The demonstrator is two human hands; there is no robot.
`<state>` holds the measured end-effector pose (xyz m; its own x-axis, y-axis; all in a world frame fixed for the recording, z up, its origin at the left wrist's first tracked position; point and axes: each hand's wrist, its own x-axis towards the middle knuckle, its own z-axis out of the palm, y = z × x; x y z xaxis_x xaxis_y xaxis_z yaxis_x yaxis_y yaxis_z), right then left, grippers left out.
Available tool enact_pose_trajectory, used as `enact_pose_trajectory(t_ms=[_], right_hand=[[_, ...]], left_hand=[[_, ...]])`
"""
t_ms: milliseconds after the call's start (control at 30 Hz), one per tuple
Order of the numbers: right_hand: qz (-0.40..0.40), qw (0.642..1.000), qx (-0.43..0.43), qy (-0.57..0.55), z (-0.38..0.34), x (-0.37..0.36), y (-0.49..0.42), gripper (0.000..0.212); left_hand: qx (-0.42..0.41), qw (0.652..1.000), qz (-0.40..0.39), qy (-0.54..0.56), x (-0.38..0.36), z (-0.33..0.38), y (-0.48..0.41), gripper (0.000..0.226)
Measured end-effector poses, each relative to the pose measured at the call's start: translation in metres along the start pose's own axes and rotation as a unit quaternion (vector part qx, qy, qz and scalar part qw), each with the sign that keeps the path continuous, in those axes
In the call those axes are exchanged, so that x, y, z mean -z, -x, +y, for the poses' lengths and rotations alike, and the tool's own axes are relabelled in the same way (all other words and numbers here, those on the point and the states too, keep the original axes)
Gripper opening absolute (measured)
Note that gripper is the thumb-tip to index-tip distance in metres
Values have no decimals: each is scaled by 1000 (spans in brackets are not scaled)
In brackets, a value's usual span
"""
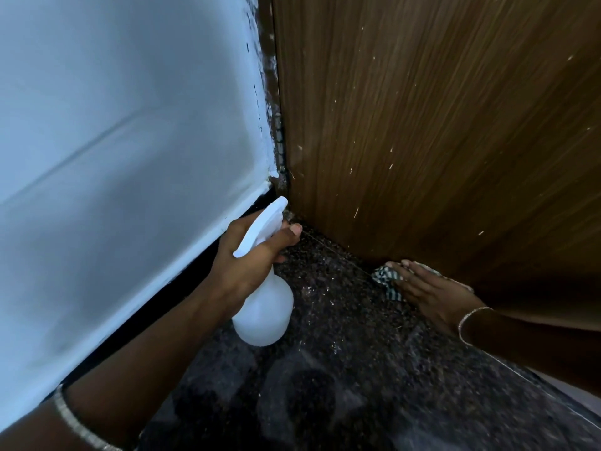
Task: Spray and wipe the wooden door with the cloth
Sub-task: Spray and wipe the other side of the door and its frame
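Nearest to us, our left forearm comes in from the lower left corner with a silver bangle [76,421] round it. Under it spreads the dark speckled stone floor [341,369].

Further along, our left grip [240,258] is wrapped round the neck of the white spray bottle [265,307], and one finger lies forward beside the spray head. The bottle hangs tilted above the floor, its round body toward us. Its nozzle points into the corner where wall and door meet.

To the right, our other arm reaches in from the edge of the view, a thin bangle [468,320] on the wrist. The right grip [432,294] lies flat, fingers straight and close together, pressing on the striped cloth [385,279]. The cloth is bunched under the fingertips at the very foot of the door. One striped fold shows to the left of the fingers, and whether it touches the wood or only the floor we cannot tell.

Beyond the hands, the wooden door [439,125] rises on the right, brown with fine vertical grain and scattered pale specks. On the left stands the white wall [113,141] with a black skirting [182,275] along its base. Rough white paint edges the seam between wall and door.
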<state>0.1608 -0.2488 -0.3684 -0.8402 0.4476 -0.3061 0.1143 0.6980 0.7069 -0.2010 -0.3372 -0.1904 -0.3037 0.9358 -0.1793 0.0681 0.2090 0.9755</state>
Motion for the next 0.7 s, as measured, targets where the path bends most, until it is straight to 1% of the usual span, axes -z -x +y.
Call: enact_pose_trajectory(t_ms=[33,67,133,167,233,267,300,333,367,400,433,467,500,533,567,600,633,667,700], right_hand=[[2,999,16,49,3,3,-9,70],[-9,999,5,52,3,2,-17,69],[-23,998,-50,-2,8,14,-45,72],[-55,997,-55,7,15,26,-66,71],[-79,996,1,38,29,49,-107,65],[-82,996,-4,20,29,48,-130,64],[-85,996,-26,-4,29,46,-153,66],[-71,995,-36,-64,32,43,-172,68],[-48,986,-81,-138,37,42,-187,68],[-49,972,-114,-202,51,47,-196,68],[-51,964,-120,-230,59,51,-204,68],[-68,979,-90,-171,52,51,-202,70],[-31,997,-43,-52,48,56,-195,70],[-20,999,-23,-24,50,68,-184,68],[12,997,-52,-59,44,61,-168,68],[10,988,-98,-116,40,48,-153,69],[7,987,-98,-128,37,46,-136,70],[2,992,-80,-97,36,40,-119,71],[-27,994,-78,-68,37,45,-95,71]], left_hand=[[1,1000,-1,0,-2,0,1,12],[1,1000,-2,-1,-3,0,2,11],[0,1000,-5,1,-2,-2,3,13],[0,1000,-6,2,-1,-2,3,14],[-1,1000,-6,1,1,-2,3,16],[-2,1000,-6,-1,2,-3,2,15],[-2,1000,-6,-5,2,-3,2,14],[-2,1000,-6,-10,3,-3,1,11],[-3,1000,-4,-14,3,-3,1,10],[-2,1000,0,-15,3,-3,-1,10],[-1,1000,1,-17,3,-4,-2,14],[0,1000,0,-20,4,-4,-3,19],[0,1000,-2,-21,3,-4,-4,22],[-2,1000,-1,-18,2,-4,-4,20],[-3,1000,1,-12,0,-3,-5,18],[-1,1000,1,-7,-2,-2,-5,14],[4,1000,0,-2,-4,-1,-6,11],[7,1000,-1,-3,-6,-1,-6,10],[7,1000,-2,-4,-8,0,-6,10]])
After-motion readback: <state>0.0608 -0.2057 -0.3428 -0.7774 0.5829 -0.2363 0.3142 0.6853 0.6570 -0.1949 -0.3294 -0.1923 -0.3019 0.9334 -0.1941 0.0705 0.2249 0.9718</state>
